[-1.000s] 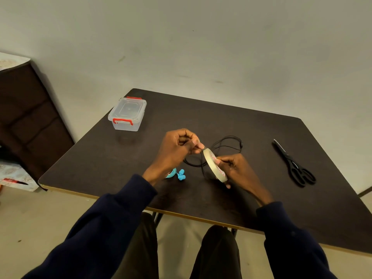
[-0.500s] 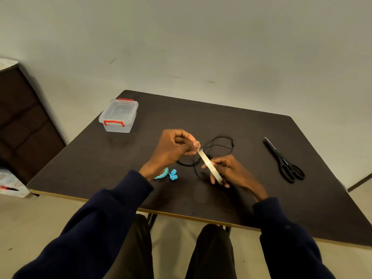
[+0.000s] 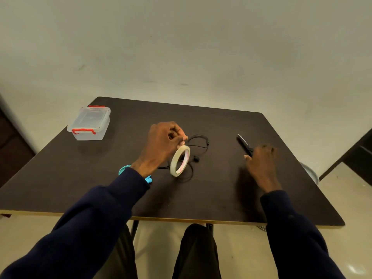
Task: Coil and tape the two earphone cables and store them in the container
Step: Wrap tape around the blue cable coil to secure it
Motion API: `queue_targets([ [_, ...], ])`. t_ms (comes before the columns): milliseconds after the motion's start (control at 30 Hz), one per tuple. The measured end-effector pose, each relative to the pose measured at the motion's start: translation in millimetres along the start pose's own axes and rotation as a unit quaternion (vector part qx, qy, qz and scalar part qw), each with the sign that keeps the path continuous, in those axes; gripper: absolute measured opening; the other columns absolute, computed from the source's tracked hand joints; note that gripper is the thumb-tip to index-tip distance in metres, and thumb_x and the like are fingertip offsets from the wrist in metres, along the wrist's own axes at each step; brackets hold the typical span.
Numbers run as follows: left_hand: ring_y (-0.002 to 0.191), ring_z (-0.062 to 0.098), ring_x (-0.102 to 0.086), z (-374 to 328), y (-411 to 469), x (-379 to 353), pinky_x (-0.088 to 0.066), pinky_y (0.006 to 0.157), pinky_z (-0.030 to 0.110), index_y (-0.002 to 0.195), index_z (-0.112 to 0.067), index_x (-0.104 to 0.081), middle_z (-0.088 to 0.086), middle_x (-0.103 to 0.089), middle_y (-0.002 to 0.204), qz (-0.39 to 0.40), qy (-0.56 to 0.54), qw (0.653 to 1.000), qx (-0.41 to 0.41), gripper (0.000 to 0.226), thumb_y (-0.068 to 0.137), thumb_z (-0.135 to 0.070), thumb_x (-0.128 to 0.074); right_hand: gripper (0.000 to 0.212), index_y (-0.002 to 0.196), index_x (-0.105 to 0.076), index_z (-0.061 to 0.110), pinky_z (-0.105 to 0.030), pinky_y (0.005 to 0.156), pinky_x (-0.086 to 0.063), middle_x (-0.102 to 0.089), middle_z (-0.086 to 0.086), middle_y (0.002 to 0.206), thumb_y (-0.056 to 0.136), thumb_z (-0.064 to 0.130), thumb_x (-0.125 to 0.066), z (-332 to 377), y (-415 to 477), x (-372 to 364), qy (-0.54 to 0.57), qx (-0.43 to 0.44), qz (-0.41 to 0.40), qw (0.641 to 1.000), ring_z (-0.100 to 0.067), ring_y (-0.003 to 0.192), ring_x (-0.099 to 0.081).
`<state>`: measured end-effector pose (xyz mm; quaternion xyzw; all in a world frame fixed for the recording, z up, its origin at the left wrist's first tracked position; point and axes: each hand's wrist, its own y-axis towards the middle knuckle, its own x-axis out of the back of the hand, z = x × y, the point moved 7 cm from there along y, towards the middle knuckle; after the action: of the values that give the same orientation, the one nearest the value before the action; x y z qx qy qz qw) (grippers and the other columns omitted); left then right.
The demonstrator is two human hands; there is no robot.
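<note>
At the far left corner of the desk sits the container, clear plastic with red clasps and its lid on. It will need unclipping before anything goes in. Nearer the front edge, mostly hidden under the left wrist, lies the blue earphone cable. Only a curve of it and one bud show, so I cannot tell whether it is coiled.

The left hand is raised over the middle of the desk. Its fingers are curled tight in a pinch at the top of the tape roll, which hangs on edge below them. Whether they hold the rim or a peeled end is too small to tell. Behind and under the roll, the black earphone cable lies on the desk in loose loops, untaped.

Toward the right edge lie the scissors, blades pointing to the far edge. The right hand covers their handles. It is blurred, with fingers bent, and I cannot tell whether it grips them.

Both cables look light, thin and limp, yet probably springy enough to uncoil once released. A coil is best pinched across all its strands at one spot and taped there, not held by a bud or the plug. The tape is light, and a cut strip would likely fold onto itself, so it should be kept taut by its ends.
</note>
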<state>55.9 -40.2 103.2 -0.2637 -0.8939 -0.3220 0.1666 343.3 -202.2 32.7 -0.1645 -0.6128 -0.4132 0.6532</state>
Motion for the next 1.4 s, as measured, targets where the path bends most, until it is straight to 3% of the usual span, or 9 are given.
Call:
queue_targets([
  [133,0.068,0.004,-0.072,0,3,1,-0.061,0.064,0.023,0.089,-0.009,-0.071,-0.005,-0.072,0.078,-0.014,-0.008,1.000,0.013,0.006,0.086,-0.013,-0.074,0.049,0.131,-0.053,-0.002,-0.050,0.105,-0.043,-0.050,-0.026,0.135,0.101,0.037,-0.054,-24,-2,-24,-0.025,-0.043,0.096,0.994,-0.041,0.123,-0.049],
  [367,0.065,0.004,-0.071,8,7,20,-0.061,0.066,0.025,0.084,-0.015,-0.073,-0.007,-0.072,0.073,-0.058,0.041,0.997,0.023,0.008,0.082,-0.014,-0.080,0.041,0.128,-0.062,0.008,-0.041,0.092,-0.048,-0.059,-0.016,0.123,0.097,0.036,-0.061,-2,-9,-25,0.061,0.043,0.074,0.994,-0.031,0.111,-0.054],
  [500,0.064,0.003,-0.070,18,4,24,-0.061,0.067,0.026,0.090,-0.014,-0.075,-0.006,-0.073,0.072,-0.055,0.061,0.996,0.033,0.013,0.080,-0.016,-0.083,0.049,0.137,-0.058,0.011,-0.040,0.103,-0.047,-0.058,-0.011,0.132,0.096,0.037,-0.064,29,-27,-30,0.131,0.122,0.104,0.978,-0.026,0.121,-0.052],
  [600,0.067,0.003,-0.072,24,2,29,-0.062,0.071,0.030,0.095,-0.013,-0.076,-0.005,-0.074,0.076,-0.046,0.071,0.996,0.033,0.017,0.080,-0.019,-0.082,0.036,0.129,-0.064,0.007,-0.034,0.105,-0.042,-0.058,-0.011,0.132,0.100,0.026,-0.059,46,-34,-30,0.137,0.166,0.078,0.973,-0.028,0.124,-0.052],
  [733,0.068,0.003,-0.072,27,-1,37,-0.062,0.070,0.027,0.094,-0.012,-0.078,-0.005,-0.075,0.079,-0.042,0.070,0.996,0.033,0.014,0.082,-0.020,-0.080,0.026,0.118,-0.069,0.010,-0.031,0.087,-0.042,-0.059,-0.010,0.116,0.095,0.023,-0.066,42,-31,-27,0.086,0.115,0.060,0.988,-0.026,0.110,-0.050],
  [867,0.067,0.005,-0.072,25,-3,42,-0.061,0.068,0.023,0.086,-0.011,-0.078,-0.004,-0.074,0.078,-0.036,0.055,0.997,0.027,0.004,0.083,-0.015,-0.078,0.037,0.110,-0.067,0.007,-0.036,0.088,-0.044,-0.057,-0.013,0.115,0.091,0.039,-0.071,46,-29,-23,-0.024,0.109,0.079,0.991,-0.030,0.110,-0.050],
  [1000,0.068,0.007,-0.073,22,-6,44,-0.059,0.066,0.019,0.083,-0.011,-0.076,-0.004,-0.074,0.076,-0.021,0.008,0.999,0.032,0.002,0.085,-0.011,-0.076,0.025,0.101,-0.068,0.008,-0.029,0.073,-0.034,-0.053,-0.006,0.095,0.093,0.033,-0.069,56,-33,-22,-0.008,0.125,0.081,0.989,-0.019,0.087,-0.042],
  [1200,0.073,0.006,-0.073,29,-10,49,-0.055,0.065,0.014,0.084,-0.009,-0.074,-0.002,-0.073,0.078,-0.011,-0.021,0.998,0.050,0.003,0.087,-0.008,-0.073,0.013,0.102,-0.061,0.005,-0.038,0.080,-0.045,-0.059,-0.017,0.111,0.095,0.016,-0.060,68,-33,-20,-0.044,0.144,0.097,0.984,-0.033,0.100,-0.056],
  [1400,0.073,0.006,-0.073,35,-10,62,-0.056,0.064,0.014,0.088,-0.007,-0.074,-0.002,-0.073,0.080,-0.017,-0.038,0.998,0.050,0.003,0.085,-0.010,-0.074,0.015,0.104,-0.060,0.004,-0.043,0.080,-0.051,-0.046,-0.015,0.113,0.101,0.016,-0.052,65,-29,-15,0.000,0.121,0.122,0.985,-0.031,0.085,-0.058],
])
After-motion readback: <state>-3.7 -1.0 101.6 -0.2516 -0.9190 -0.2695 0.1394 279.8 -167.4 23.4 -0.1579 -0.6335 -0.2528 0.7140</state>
